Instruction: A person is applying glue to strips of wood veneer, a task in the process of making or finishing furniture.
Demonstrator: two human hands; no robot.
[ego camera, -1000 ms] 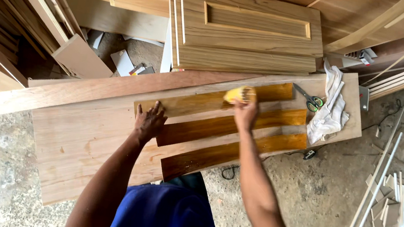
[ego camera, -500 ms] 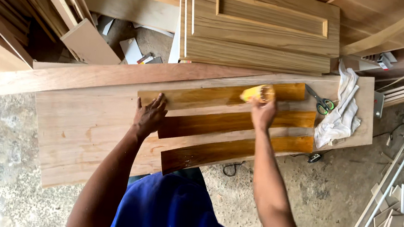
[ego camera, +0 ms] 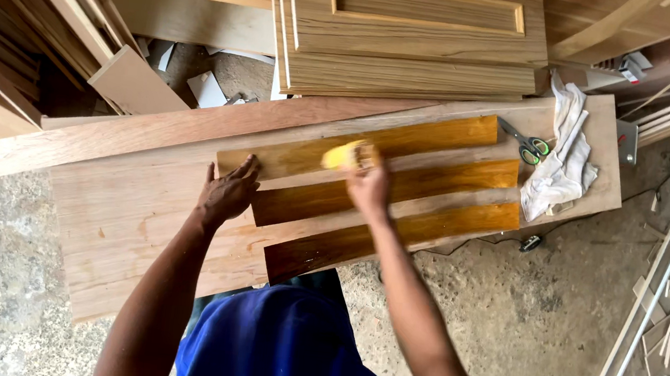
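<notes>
Stained wooden slats, three of them, are laid side by side across a pale plywood board (ego camera: 123,232), and the farthest slat (ego camera: 406,147) is being rubbed with a yellow sponge (ego camera: 342,154). The sponge is pinched in the fingers of the right hand (ego camera: 368,190), which are closed around it and pressed onto the wet amber surface. The left hand (ego camera: 228,193) is spread flat with its fingers released, laid on the near-left end of the same slat and the board beside it, so that the piece is steadied.

The middle slat (ego camera: 435,182) and the nearest slat (ego camera: 396,234) lie just beside it, both already dark and glossy. A smear is judged likely if the right forearm, stretched over those two, is lowered onto them. The steadying palm could also lift finish off the slat end, or the slat could skid if that pressure is eased.

Farther right, green-handled scissors (ego camera: 529,145) and a white rag (ego camera: 560,166) rest on the board's end; the rag could be caught by a long stroke. A panelled cabinet door (ego camera: 418,31) is stacked beyond, within reach of flicked stain.
</notes>
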